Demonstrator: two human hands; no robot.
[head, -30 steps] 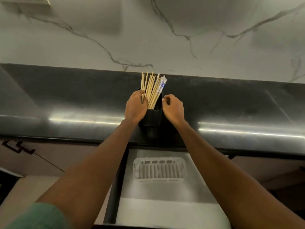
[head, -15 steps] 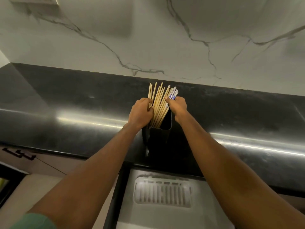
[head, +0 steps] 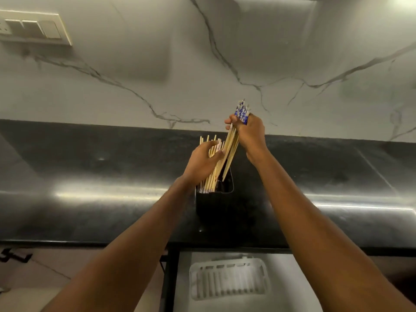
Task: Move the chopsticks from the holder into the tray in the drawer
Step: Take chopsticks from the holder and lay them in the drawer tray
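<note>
A black holder (head: 213, 202) stands on the dark countertop (head: 90, 199), with several wooden chopsticks (head: 210, 180) leaning in it. My right hand (head: 249, 131) grips a bunch of chopsticks with blue-patterned tops (head: 242, 111), raised so their tips hang just over the holder's mouth. My left hand (head: 203, 162) is curled around the chopsticks that remain in the holder. Below the counter, a white slotted tray (head: 228, 278) lies in the open drawer (head: 180, 289).
A marble wall (head: 202, 64) rises behind the counter, with a switch plate (head: 33, 28) at the upper left. A dark cabinet handle (head: 13, 257) shows at the lower left below the counter edge.
My right hand has closed on the blue-topped chopsticks and lifted them up out of the holder. My left hand stayed on the remaining bundle. The view tilted up.
</note>
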